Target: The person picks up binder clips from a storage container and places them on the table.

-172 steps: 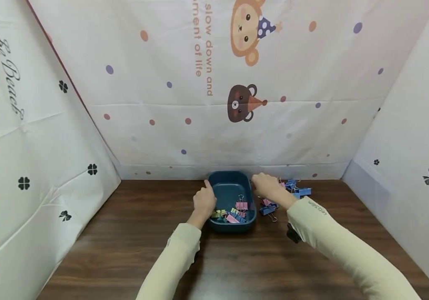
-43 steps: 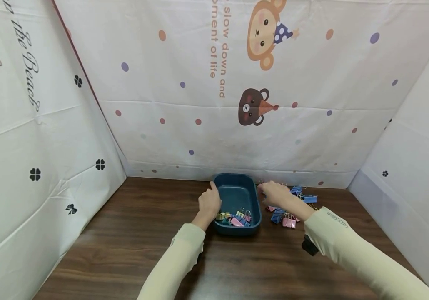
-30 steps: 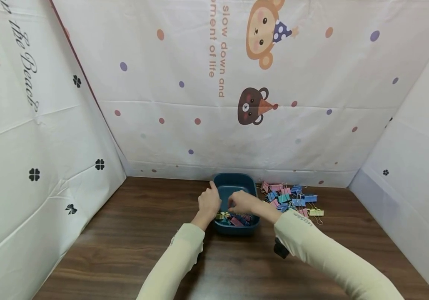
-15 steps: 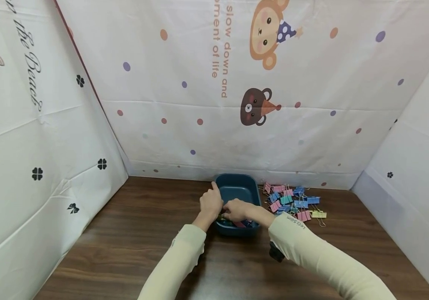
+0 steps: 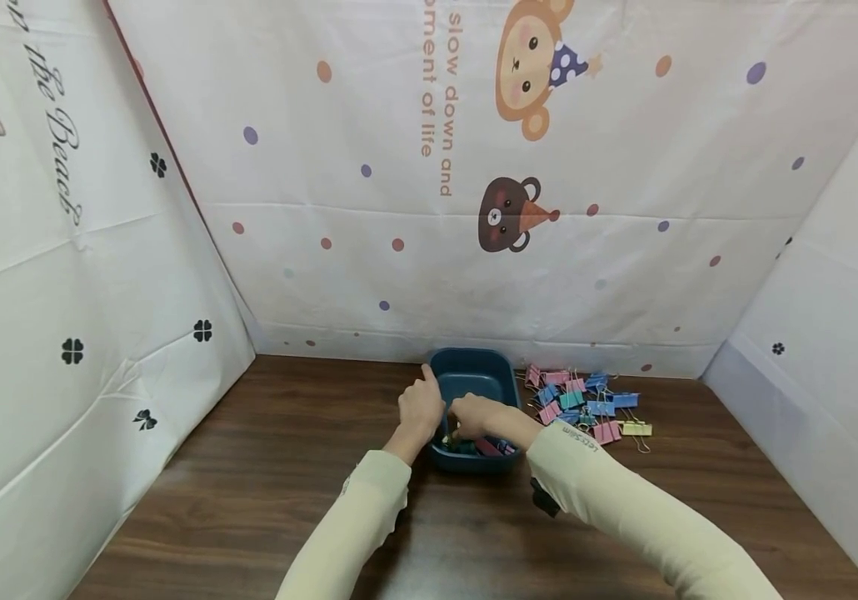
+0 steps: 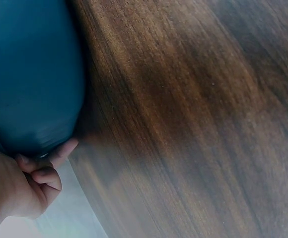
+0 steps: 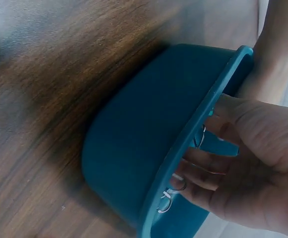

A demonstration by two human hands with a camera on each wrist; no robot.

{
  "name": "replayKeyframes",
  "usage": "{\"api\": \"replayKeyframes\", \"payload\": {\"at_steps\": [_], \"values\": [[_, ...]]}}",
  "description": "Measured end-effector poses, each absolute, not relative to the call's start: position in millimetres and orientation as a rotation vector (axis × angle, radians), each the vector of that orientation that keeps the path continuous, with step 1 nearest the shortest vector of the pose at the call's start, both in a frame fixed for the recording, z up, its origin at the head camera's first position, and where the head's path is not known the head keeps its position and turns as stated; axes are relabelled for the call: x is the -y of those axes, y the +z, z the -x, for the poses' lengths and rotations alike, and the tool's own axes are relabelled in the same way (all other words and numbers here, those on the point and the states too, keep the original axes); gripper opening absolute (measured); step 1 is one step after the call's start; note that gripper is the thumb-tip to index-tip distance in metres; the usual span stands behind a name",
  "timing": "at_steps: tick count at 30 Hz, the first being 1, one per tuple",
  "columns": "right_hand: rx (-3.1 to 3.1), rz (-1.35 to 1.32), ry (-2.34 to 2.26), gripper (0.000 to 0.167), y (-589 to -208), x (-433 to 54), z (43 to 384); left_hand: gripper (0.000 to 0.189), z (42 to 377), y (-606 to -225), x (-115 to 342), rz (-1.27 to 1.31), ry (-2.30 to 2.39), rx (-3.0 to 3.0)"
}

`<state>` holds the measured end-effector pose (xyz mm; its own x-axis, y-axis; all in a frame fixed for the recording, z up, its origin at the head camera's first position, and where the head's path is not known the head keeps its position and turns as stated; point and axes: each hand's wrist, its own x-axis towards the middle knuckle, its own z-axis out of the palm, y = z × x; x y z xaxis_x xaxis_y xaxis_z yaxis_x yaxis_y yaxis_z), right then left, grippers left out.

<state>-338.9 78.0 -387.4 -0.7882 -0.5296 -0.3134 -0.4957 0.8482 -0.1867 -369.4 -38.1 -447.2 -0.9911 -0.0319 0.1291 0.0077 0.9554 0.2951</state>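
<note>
A dark teal plastic bin [image 5: 513,385] stands on the table by the back wall, with several coloured binder clips [image 5: 491,448] at its near end. My left hand [image 5: 421,407] grips the bin's left side, thumb along the rim; the left wrist view shows curled fingers [image 6: 47,176] against the outer wall. My right hand [image 5: 477,416] reaches down into the bin, fingertips among the clips. Wire clip handles [image 7: 171,196] show beside its bent fingers in the right wrist view, and I cannot tell whether it pinches one.
To the bin's right lies a loose pile of pink, blue, teal and yellow binder clips [image 5: 572,399] on the dark wood table [image 5: 309,467]. A printed white sheet [image 5: 309,283] rises behind the table, with further sheets at both sides.
My right hand has moved left from the clip pile into the bin and down among the clips there, uncovering the pile. The left hand keeps its place on the bin.
</note>
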Motion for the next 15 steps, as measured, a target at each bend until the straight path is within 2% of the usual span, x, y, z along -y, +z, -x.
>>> {"api": "replayKeyframes", "payload": {"at_steps": [7,12,15], "values": [[-2.704,0.685,0.03,0.007,-391.2,-70.3,335.0,0.071,369.3,-447.7,35.1,-0.037,-0.461,2.972],[-2.698,0.718,0.069,0.018,-391.2,-72.4,335.2,0.071,368.7,-444.4,36.0,-0.042,-0.436,2.98],[-2.708,0.758,-0.011,0.015,-388.8,-76.0,333.9,0.073,368.6,-443.7,37.1,-0.045,-0.424,2.987]]}}
